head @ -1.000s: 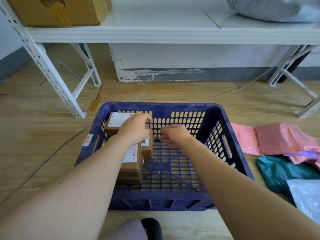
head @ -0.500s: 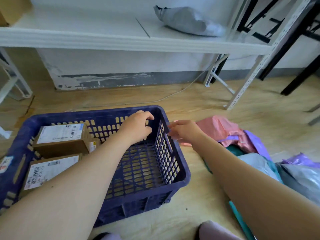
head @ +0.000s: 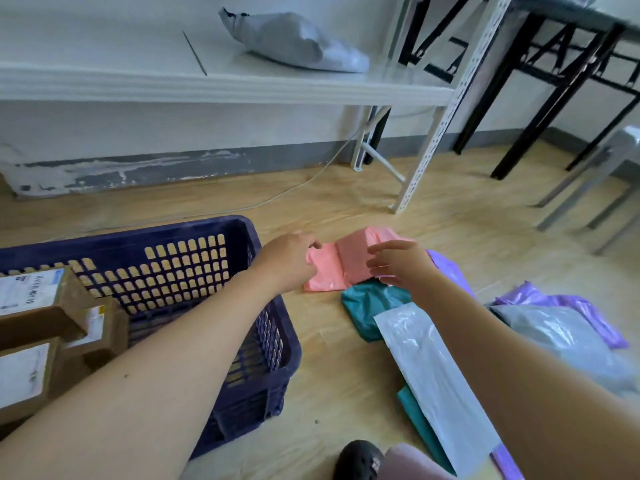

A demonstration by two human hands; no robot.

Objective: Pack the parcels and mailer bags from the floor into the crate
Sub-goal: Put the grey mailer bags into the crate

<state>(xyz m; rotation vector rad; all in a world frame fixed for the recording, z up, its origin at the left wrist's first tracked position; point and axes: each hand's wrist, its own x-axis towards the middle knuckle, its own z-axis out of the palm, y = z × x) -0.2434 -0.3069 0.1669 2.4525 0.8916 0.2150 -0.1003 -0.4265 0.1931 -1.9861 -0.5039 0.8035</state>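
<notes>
Our left hand (head: 290, 263) curled at the edge of the pink mailer bag (head: 341, 268) on the floor beside the crate (head: 249, 400), grip unclear to us; right hand (head: 403, 266) hovered loose-fingered. Slick film could slip out.

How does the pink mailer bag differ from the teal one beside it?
The pink mailer bag lies uncovered; the teal mailer bag is partly under a silvery bag. The left hand pinches the pink one's edge, the right hand hovers over it; the teal one is untouched. Both lie on the floor, outside the crate.
</notes>
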